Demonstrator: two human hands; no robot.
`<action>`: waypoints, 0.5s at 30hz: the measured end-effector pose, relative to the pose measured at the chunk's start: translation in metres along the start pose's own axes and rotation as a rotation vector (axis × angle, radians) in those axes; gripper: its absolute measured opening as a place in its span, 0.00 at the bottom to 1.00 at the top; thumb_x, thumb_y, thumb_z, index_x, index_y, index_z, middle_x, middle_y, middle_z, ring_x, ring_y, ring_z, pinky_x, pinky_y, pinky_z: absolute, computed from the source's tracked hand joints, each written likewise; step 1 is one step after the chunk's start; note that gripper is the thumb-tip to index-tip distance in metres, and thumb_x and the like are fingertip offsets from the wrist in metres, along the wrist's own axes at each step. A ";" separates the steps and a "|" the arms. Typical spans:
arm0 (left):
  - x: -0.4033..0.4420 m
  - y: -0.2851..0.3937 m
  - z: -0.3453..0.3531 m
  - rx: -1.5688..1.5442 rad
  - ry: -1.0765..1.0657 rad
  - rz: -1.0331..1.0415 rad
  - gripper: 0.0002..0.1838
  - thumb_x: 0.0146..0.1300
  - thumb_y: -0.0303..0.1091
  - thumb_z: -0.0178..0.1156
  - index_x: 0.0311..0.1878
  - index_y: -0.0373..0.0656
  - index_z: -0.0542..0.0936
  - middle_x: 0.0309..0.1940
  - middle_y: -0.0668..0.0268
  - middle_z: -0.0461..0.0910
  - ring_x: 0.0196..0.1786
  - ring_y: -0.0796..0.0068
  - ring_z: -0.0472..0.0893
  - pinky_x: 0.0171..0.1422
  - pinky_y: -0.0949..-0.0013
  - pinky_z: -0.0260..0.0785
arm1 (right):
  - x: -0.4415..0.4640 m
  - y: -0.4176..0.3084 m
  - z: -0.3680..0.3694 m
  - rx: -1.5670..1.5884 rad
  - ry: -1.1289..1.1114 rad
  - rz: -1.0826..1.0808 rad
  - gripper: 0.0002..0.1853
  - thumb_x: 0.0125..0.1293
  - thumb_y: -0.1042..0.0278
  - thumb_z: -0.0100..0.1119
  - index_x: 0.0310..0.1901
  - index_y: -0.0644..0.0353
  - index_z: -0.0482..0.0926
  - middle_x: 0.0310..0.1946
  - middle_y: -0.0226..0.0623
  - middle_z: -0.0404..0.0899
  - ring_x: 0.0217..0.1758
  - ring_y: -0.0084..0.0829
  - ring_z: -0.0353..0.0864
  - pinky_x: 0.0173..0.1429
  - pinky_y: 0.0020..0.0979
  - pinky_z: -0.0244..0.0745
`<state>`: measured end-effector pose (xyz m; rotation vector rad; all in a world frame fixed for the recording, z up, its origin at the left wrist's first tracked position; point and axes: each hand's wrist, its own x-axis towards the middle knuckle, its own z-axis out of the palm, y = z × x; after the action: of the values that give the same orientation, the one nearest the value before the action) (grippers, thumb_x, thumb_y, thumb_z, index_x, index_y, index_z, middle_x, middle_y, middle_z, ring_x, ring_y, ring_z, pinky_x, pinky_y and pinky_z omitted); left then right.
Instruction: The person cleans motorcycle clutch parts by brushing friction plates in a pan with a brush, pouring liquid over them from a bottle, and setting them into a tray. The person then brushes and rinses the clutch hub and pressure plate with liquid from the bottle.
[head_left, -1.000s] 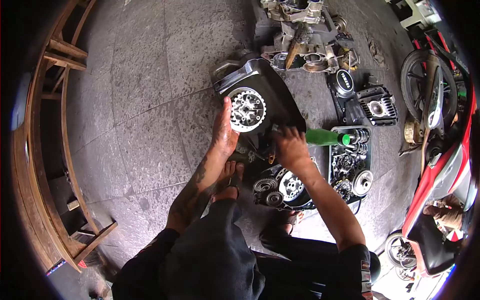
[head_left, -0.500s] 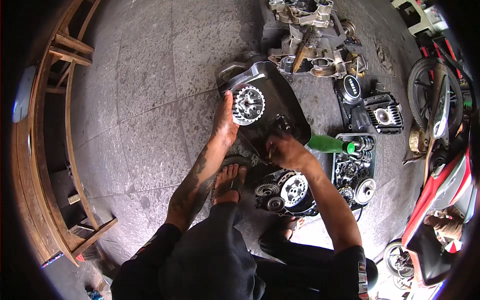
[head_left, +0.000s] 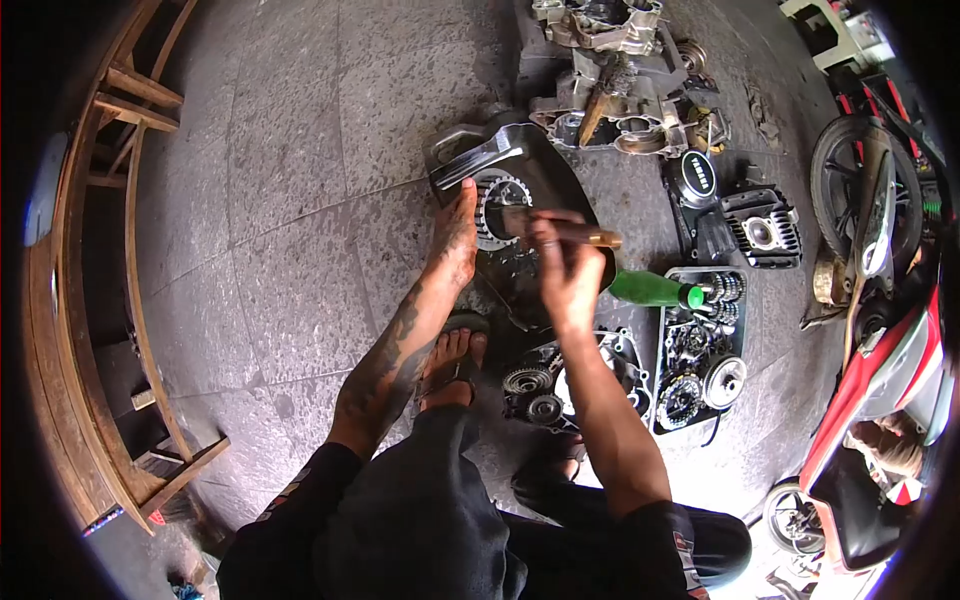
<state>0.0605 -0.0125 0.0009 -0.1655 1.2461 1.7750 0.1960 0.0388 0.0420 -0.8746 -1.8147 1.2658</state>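
A round toothed metal part [head_left: 490,222] is held by my left hand [head_left: 457,235], whose fingers are at its left side, over a black container [head_left: 540,165]. My right hand [head_left: 568,265] grips a brush [head_left: 585,234] with a wooden handle. The brush's dark head lies against the open face of the toothed part. Just right of the container is a green bottle [head_left: 650,289]. Below it, an engine cover with gears [head_left: 530,380] sits on the floor, partly behind my right forearm.
A tray [head_left: 655,375] of gears stands at the right. Engine casings [head_left: 600,115], a Yamaha cover [head_left: 697,178] and a finned cylinder [head_left: 763,232] lie farther back. A wooden bench [head_left: 75,330] runs along the left, a red motorcycle [head_left: 870,370] along the right.
My right hand has come up from the container's lower part with the brush and brought it to the toothed part. My left hand still holds that part.
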 end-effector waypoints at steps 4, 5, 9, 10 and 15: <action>-0.002 -0.004 -0.006 0.004 0.000 0.044 0.25 0.72 0.56 0.50 0.50 0.41 0.79 0.42 0.68 0.84 0.43 0.78 0.83 0.49 0.70 0.78 | 0.012 -0.006 0.005 -0.259 -0.153 -0.040 0.05 0.65 0.75 0.59 0.40 0.66 0.81 0.38 0.46 0.84 0.38 0.42 0.86 0.39 0.34 0.78; -0.001 -0.006 -0.009 0.009 -0.003 0.080 0.25 0.72 0.55 0.50 0.50 0.41 0.79 0.42 0.68 0.84 0.43 0.78 0.83 0.49 0.70 0.78 | 0.014 -0.010 0.008 -0.255 -0.158 -0.046 0.05 0.65 0.75 0.59 0.40 0.66 0.81 0.38 0.46 0.84 0.38 0.42 0.86 0.39 0.34 0.78; -0.002 -0.011 -0.003 0.004 0.034 0.092 0.24 0.72 0.54 0.50 0.49 0.41 0.80 0.42 0.69 0.84 0.41 0.80 0.82 0.49 0.71 0.75 | 0.014 -0.012 0.011 -0.247 -0.109 -0.084 0.05 0.66 0.74 0.58 0.39 0.64 0.82 0.33 0.48 0.84 0.35 0.46 0.85 0.40 0.37 0.79; 0.001 -0.012 -0.004 0.013 0.072 0.092 0.24 0.72 0.54 0.50 0.49 0.41 0.81 0.42 0.69 0.83 0.41 0.81 0.81 0.49 0.72 0.74 | 0.015 -0.009 0.011 -0.387 -0.149 -0.064 0.06 0.66 0.73 0.58 0.40 0.63 0.82 0.30 0.49 0.83 0.33 0.46 0.86 0.41 0.38 0.79; 0.019 -0.017 -0.015 0.090 0.157 0.211 0.23 0.71 0.55 0.53 0.47 0.43 0.81 0.39 0.75 0.79 0.43 0.84 0.74 0.52 0.73 0.67 | 0.013 0.009 -0.015 -0.390 0.165 -0.021 0.05 0.66 0.71 0.58 0.38 0.61 0.82 0.32 0.51 0.83 0.36 0.51 0.84 0.40 0.42 0.80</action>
<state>0.0572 -0.0125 -0.0288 -0.1273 1.4999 1.9096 0.2039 0.0597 0.0392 -1.1302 -1.9603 0.8086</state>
